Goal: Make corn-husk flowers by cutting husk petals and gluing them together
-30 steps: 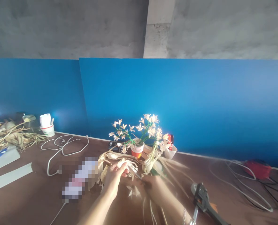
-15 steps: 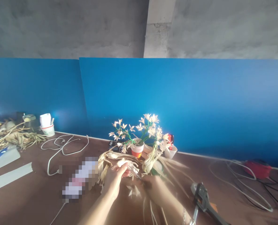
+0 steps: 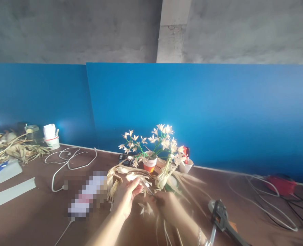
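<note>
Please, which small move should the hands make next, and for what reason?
Perhaps the right hand should carefully bring the thin tool, possibly scissors, to the pale husk piece. The left hand pinches that piece, and the tool points toward it. I cannot tell whether they touch.

Seen from beside: a hand could pass on the brown tabletop (image 3: 45, 213) between white strip (image 3: 12, 194) and pixelated oblong (image 3: 86, 201). Obstacles: 1) flower cup (image 3: 149, 166), mid-table; 2) blue partition (image 3: 192, 102), behind; 3) black tool (image 3: 220, 217), right of right hand (image 3: 168, 205).
</note>
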Motion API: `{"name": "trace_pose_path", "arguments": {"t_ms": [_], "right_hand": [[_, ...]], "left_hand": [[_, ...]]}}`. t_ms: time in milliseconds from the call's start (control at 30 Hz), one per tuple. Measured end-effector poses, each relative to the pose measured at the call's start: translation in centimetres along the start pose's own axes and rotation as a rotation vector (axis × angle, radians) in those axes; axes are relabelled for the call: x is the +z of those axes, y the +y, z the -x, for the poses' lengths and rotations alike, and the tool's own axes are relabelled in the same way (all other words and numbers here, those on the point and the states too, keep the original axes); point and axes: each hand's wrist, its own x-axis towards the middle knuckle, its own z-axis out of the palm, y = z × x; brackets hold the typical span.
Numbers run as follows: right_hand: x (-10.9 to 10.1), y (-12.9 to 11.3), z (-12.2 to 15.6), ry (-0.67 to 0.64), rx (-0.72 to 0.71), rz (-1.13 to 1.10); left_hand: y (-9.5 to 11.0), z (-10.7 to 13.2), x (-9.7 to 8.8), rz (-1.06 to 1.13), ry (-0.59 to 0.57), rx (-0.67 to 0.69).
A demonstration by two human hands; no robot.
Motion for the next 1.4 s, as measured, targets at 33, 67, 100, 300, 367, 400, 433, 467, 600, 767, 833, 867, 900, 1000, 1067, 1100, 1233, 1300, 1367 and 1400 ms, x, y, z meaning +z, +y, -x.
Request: {"name": "trace_pose_path", "arguments": {"t_ms": [33, 67, 100, 300, 367, 400, 433, 467, 600, 767, 833, 867, 900, 1000, 1067, 1100, 1233, 1300, 1367, 1400], "right_hand": [[0.0, -0.1, 0.0, -0.001, -0.001, -0.004], [0.0, -0.1, 0.0, -0.001, -0.003, -0.005], [0.0, -0.2, 0.1, -0.002, -0.005, -0.003], [-0.1, -0.3, 0.2, 0.004, -0.033, 0.076], [-0.1, -0.2, 0.1, -0.002, -0.044, 0.083], [-0.2, -0.3, 0.1, -0.01, -0.04, 0.084], [-0.3, -0.4, 0.1, -0.016, -0.026, 0.095], [-0.6, -0.6, 0.1, -0.02, 0.003, 0.117], [-2.4, -1.8, 0.7, -0.004, 0.165, 0.322], [-4.1, -2.3, 2.2, -0.01, 0.239, 0.565], [-4.1, -2.4, 3.0, -0.024, 0.27, 0.602], [-3.9, -2.5, 3.4, -0.03, 0.301, 0.622], [-3.7, -2.6, 3.9, -0.028, 0.336, 0.645], [-2.9, -2.9, 5.0, -0.001, 0.405, 0.722], [-2.5, -2.9, 5.3, 0.029, 0.416, 0.758], [-2.3, -2.6, 5.4, 0.038, 0.42, 0.757], [-2.4, -0.5, 5.1, 0.033, 0.399, 0.662], [-2.8, 0.7, 5.1, 0.061, 0.379, 0.644], [-3.3, 1.8, 5.3, 0.095, 0.388, 0.642], [-3.6, 2.2, 5.5, 0.103, 0.4, 0.643]], "left_hand": [[0.0, 0.0, 0.0, 0.005, -0.002, -0.004], [0.0, 0.0, 0.0, 0.009, 0.001, -0.008], [0.0, 0.0, 0.1, 0.013, 0.007, -0.016], [0.0, 0.0, 0.2, 0.017, 0.037, -0.047], [-0.2, -0.2, 0.0, 0.009, 0.025, -0.044], [-0.3, -0.3, -0.1, 0.001, 0.019, -0.04], [-0.4, -0.4, -0.3, -0.01, 0.015, -0.035], [-0.4, -0.6, -0.5, -0.025, 0.013, -0.025], [0.1, -1.5, -1.5, -0.082, 0.04, 0.09], [1.8, -2.7, -2.5, -0.368, -0.09, 0.208], [2.6, -2.9, -2.7, -0.565, -0.081, 0.176], [2.9, -2.9, -2.7, -0.689, -0.048, 0.173], [3.1, -2.8, -2.8, -0.831, -0.003, 0.188], [3.3, -2.3, -3.2, -1.251, 0.074, 0.3], [3.1, -2.0, -3.3, -1.415, 0.059, 0.318], [3.0, -1.8, -3.4, -1.466, 0.045, 0.322], [2.4, -1.0, -3.0, -1.709, 0.081, 0.493], [2.1, -0.5, -2.4, -1.769, 0.015, 0.648], [1.7, 0.1, -1.8, -1.711, -0.211, 0.72], [1.4, 0.4, -1.5, -1.673, -0.348, 0.705]]}}
